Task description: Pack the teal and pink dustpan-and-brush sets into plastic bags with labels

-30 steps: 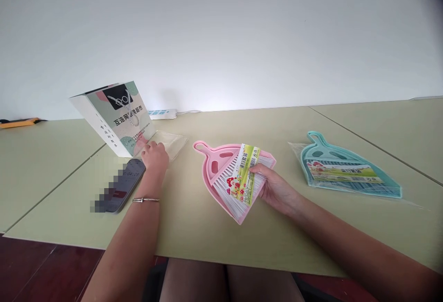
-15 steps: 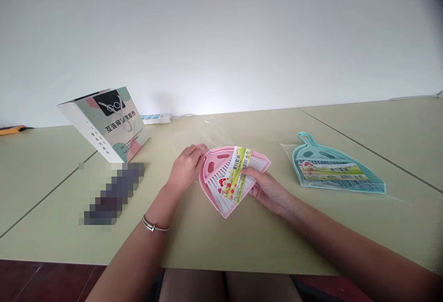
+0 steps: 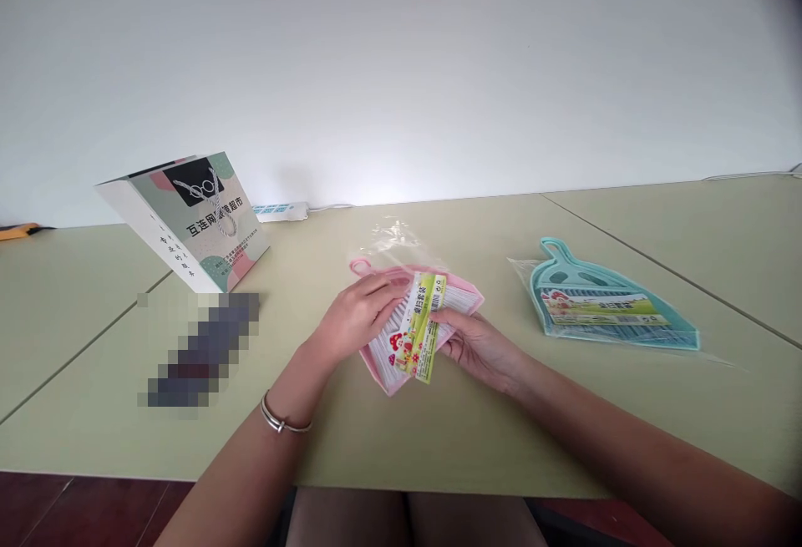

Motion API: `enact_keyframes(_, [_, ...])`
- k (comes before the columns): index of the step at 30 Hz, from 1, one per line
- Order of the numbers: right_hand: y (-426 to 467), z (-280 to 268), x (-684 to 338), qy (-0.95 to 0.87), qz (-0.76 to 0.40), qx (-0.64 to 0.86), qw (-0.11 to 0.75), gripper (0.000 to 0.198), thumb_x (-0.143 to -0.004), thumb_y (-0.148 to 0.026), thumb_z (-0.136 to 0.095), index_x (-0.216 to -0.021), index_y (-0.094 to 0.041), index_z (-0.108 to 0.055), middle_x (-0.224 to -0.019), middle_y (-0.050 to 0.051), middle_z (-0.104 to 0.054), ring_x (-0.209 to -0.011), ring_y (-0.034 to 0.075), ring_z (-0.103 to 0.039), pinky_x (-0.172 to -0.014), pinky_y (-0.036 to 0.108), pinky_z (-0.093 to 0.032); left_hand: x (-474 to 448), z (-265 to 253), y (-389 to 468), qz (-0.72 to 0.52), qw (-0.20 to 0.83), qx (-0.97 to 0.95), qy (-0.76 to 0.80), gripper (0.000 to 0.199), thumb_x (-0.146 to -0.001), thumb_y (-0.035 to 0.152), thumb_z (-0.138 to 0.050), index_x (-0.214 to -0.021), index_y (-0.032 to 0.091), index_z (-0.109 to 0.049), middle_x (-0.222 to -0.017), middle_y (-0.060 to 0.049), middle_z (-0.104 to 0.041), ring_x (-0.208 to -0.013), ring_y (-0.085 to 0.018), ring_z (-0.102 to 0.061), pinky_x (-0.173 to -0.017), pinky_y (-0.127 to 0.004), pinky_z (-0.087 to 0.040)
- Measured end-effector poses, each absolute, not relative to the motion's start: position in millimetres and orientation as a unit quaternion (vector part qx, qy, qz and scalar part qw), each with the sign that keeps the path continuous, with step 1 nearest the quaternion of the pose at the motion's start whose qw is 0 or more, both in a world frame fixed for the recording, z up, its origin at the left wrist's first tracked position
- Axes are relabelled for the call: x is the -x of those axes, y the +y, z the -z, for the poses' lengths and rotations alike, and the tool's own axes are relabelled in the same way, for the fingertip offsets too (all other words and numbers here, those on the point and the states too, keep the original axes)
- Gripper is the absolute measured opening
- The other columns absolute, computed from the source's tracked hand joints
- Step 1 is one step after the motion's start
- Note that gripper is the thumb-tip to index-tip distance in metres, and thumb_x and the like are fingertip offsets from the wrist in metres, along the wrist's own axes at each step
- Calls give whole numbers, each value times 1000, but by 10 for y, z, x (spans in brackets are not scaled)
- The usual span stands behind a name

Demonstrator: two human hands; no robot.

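Note:
A pink dustpan (image 3: pixel 471 296) with a white-bristled brush set into it is held just above the table, its looped handle toward the back left. Across its middle runs a printed card label (image 3: pixel 421 336) with red mushrooms. My right hand (image 3: pixel 485 351) grips the right side, thumb on the label and fingers underneath. My left hand (image 3: pixel 363 313) lies over the left part, fingers bent together at the brush and the label's left edge; its fingertips are partly hidden. Behind the dustpan lies a clear plastic bag (image 3: pixel 394 234).
A turquoise dustpan set (image 3: pixel 601 284) in clear wrapping lies at the right. At the left stand a paper gift bag (image 3: pixel 219 196) and, before it, a pixelated dark object (image 3: pixel 204 351). A power strip (image 3: pixel 281 212) sits against the wall.
My left hand has moved from the dustpan's handle onto the brush near the label. The handle now shows uncovered, and the pink set has shifted slightly left.

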State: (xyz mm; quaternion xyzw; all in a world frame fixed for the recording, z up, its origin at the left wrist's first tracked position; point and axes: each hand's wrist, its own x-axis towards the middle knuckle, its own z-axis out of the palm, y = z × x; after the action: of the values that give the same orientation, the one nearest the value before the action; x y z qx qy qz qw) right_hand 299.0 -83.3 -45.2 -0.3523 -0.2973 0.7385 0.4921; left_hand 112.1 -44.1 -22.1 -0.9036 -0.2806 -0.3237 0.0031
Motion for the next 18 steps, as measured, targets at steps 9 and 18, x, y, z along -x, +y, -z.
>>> enact_keyframes(9, [-830, 370, -2984, -268, -708, 346, 555, 35, -73, -9, -60, -105, -23, -62, -93, -1, -73, -82, 14, -68, -64, 18, -57, -1029, 166, -327, 567, -178, 505, -626, 43, -83, 46, -52, -118, 23, -44, -132, -12, -43, -115, -21, -49, -88, -34, -46])
enact_keyframes(18, [-825, 386, -2986, -254, -704, 341, 569, 26, -74, -8, -59, -96, -19, -62, -93, 0, -73, -79, 12, -68, -67, 18, -57, -1279, 107, -529, 408, -687, 454, -395, 48, -75, 49, -64, -113, 20, -61, -105, -6, -69, -98, -23, -63, -81, -31, -50])
